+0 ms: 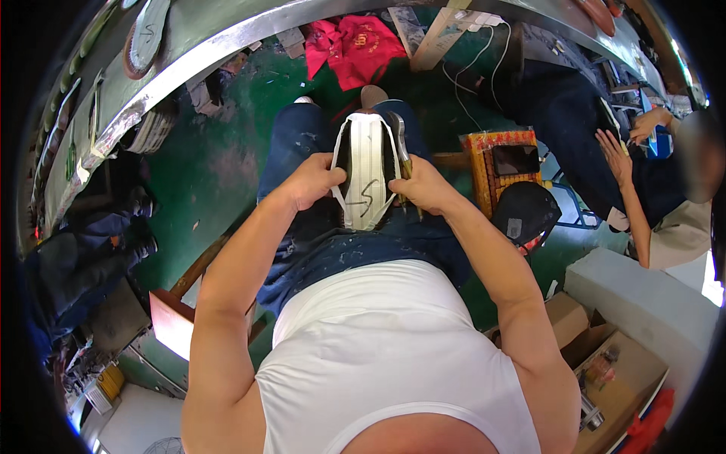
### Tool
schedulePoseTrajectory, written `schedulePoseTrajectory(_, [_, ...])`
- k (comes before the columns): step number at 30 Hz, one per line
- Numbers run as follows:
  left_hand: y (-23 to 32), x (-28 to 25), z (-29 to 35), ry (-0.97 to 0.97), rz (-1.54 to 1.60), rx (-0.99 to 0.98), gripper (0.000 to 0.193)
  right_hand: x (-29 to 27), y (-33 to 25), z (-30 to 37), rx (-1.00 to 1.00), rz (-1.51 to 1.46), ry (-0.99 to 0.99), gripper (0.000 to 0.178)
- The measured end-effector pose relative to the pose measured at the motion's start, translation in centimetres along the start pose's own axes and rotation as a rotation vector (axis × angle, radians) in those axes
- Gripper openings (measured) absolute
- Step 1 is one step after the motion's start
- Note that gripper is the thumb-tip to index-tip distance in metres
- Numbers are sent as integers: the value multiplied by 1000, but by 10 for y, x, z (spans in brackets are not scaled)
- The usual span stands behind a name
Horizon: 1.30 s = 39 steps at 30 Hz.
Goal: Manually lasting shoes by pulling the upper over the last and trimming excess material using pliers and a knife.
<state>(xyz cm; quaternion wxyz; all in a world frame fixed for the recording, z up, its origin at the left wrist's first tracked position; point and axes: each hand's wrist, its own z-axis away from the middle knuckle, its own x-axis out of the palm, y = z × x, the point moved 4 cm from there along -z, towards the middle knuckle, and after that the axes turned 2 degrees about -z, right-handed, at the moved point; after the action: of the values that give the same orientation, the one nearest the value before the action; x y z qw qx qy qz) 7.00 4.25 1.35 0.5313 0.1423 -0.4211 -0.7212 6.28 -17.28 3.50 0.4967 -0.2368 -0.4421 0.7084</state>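
Note:
A shoe upper on its last (366, 170) lies sole-up in my lap, between my thighs. Its white insole bears a dark hand-drawn mark, and the pale edge of the upper stands loose along both sides. My left hand (314, 181) is closed, its thumb and fingers pinching that edge on the left. On the other side, my right hand (426, 185) is closed around a tool with a curved metal head (398, 132), held upright against the shoe's right side. The thumb of this hand lies at the right edge of the upper. The tool's exact kind is unclear.
Ahead runs a workbench edge (249, 34) with a shoe sole (147, 34) on it. A red cloth (355, 49) lies on the green floor. A beaded seat (484, 170) holds a phone (516, 160); beside it is a black cap (527, 212). Another person sits right; a cardboard box (628, 386) stands behind.

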Motion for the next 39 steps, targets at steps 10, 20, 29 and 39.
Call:
schedulePoseTrajectory(10, [-25, 36, 19, 43, -130, 207, 104, -13, -56, 77, 51, 1103, -151, 27])
schedulePoseTrajectory(20, [-42, 47, 18, 74, 314, 266, 64, 22, -61, 54, -117, 1636, -332, 32])
schedulePoseTrajectory(29, [-59, 36, -2, 601, -254, 341, 57, 22, -23, 61, -294, 1308, -123, 22])
schedulePoseTrajectory(39, [-42, 43, 12, 575, -753, 603, 52, 2, -41, 48, -292, 1457, 96, 30])
